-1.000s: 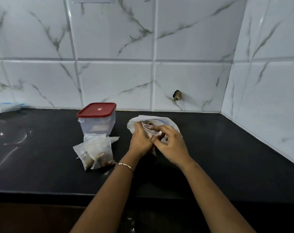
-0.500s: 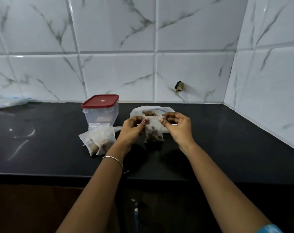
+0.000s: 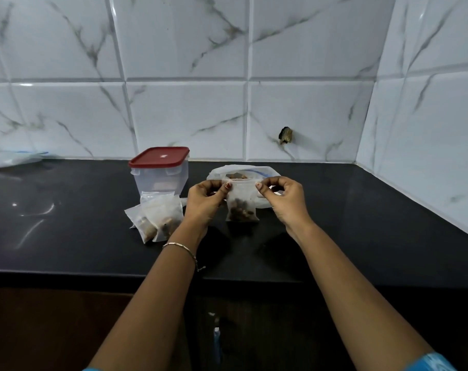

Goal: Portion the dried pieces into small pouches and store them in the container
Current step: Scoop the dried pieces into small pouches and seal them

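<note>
A small clear pouch with brown dried pieces at its bottom hangs upright over the black counter. My left hand pinches its top left corner and my right hand pinches its top right corner. Behind it lies a larger clear bag holding more dried pieces, partly hidden by my hands. Filled pouches lie in a small pile to the left. Behind that pile stands a clear container with a red lid, which is on.
Marble-look tiled walls close the counter at the back and right. A dark fitting sticks out of the back wall. A pale plastic item lies at the far left. The counter's front edge runs below my forearms.
My hands have lifted the pouch away from the large bag and spread to its two top corners, so it now hangs upright between them. The camera has tilted slightly.
</note>
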The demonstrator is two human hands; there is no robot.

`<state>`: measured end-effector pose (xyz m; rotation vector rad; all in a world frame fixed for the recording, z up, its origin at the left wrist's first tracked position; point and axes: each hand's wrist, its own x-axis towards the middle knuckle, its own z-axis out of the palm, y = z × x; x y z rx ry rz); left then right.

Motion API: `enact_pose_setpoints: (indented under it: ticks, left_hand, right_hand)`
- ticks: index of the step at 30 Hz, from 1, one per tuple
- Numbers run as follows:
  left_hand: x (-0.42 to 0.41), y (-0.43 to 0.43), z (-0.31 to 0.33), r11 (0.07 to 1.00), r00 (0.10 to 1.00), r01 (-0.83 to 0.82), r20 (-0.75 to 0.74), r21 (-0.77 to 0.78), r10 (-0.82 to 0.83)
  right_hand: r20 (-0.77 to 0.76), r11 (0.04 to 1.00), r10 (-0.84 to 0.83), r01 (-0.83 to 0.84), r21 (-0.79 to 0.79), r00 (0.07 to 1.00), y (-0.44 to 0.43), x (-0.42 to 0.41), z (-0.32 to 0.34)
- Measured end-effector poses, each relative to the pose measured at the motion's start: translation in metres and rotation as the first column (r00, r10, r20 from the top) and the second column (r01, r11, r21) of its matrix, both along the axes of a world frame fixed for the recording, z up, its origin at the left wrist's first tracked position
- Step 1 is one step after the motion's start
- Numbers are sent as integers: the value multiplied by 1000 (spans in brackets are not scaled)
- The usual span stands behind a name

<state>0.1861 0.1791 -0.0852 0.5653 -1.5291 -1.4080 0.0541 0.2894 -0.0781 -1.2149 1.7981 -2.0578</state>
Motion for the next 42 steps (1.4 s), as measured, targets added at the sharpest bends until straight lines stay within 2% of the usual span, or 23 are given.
enact_pose_setpoints:
  ticks: [6,12,17,21,25,32,37,42]
  left_hand:
    - [0,2,1,1000,999,5,39,-26,-4]
    - [0,-1,-1,1000,998,-1,56,-16,2]
    - [0,1,0,997,997,-37,67,-63,41]
    - [0,2,2,999,1000,-14,27,-50,15]
    - [-1,1,1,999,999,-7,45,-50,9]
    - [0,8,5,997,999,-16,49,-69,20]
    - [2,10,4,995,995,75,78,-71,-70]
    - [1,6,1,991,992,84,99,-104,-74]
  right_hand:
    - [-40,998,-2,5,62,999,-4,-1,-3]
    - [-70,999,-11,14,47,997,-1,1,0]
    - [-172,998,-45,50,25,984,-2,0,-1]
    - [-52,999,44,-44,-1,998,0,3,1]
    - [-13,992,124,-123,33,992,3,5,2]
    - [-32,994,96,-94,59,995,-1,3,-1]
    - [-62,992,105,-100,83,993,-1,3,0]
    - [-45,991,114,-111,75,992,-2,4,-1]
